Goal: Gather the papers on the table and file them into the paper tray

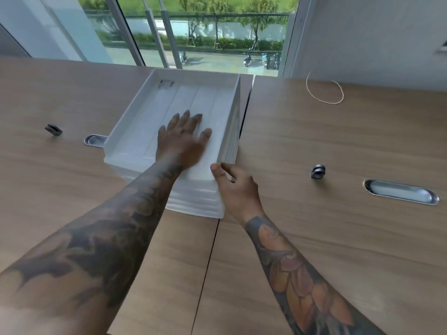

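A white stacked paper tray point(235, 102) stands in the middle of the wooden table, straddling the seam between two desks. White papers point(193, 97) lie flat in its top level. My left hand point(182, 139) rests palm down on those papers with straight, spread fingers. My right hand point(233, 184) is at the tray's front right corner, fingers loosely curled, thumb touching the edge of the paper stack; whether it pinches a sheet is unclear.
A black binder clip point(53, 129) lies at the left and a second one point(318, 171) at the right. A thin loop of string point(325, 91) lies far right. Metal cable grommets point(401, 191) are set in the desks. A window runs behind.
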